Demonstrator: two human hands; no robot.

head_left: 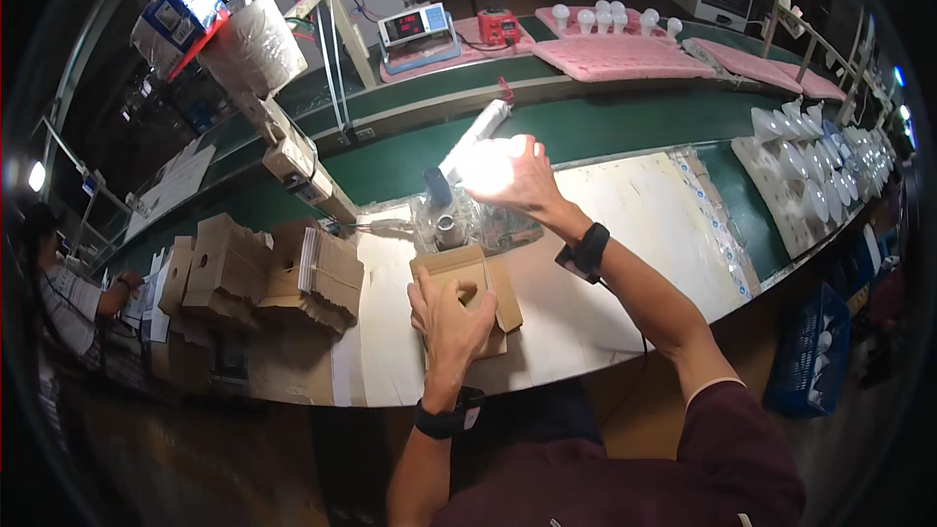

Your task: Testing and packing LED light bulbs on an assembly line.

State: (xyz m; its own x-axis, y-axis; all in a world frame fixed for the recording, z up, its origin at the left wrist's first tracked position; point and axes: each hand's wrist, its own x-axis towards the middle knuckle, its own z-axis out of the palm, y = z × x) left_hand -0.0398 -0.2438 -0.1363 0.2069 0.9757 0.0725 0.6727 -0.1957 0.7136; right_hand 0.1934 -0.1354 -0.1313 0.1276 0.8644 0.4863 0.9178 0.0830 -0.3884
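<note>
My right hand [527,181] grips a glowing white light bulb [485,168], held just above a socket fixture [447,230] on the workbench. The bulb's glare washes out its shape. My left hand [451,317] lies on a small brown cardboard box [483,278] with open flaps, fingers curled over its top edge. The box sits on the pale bench surface [625,234] directly in front of me. Both wrists wear black bands.
Stacks of flat cardboard blanks [264,268] lie to the left. A green conveyor belt [605,122] runs behind the bench. White bulbs [815,171] fill trays at right, pink foam pads [625,54] and a digital meter [418,27] stand beyond. Another person [68,293] sits far left.
</note>
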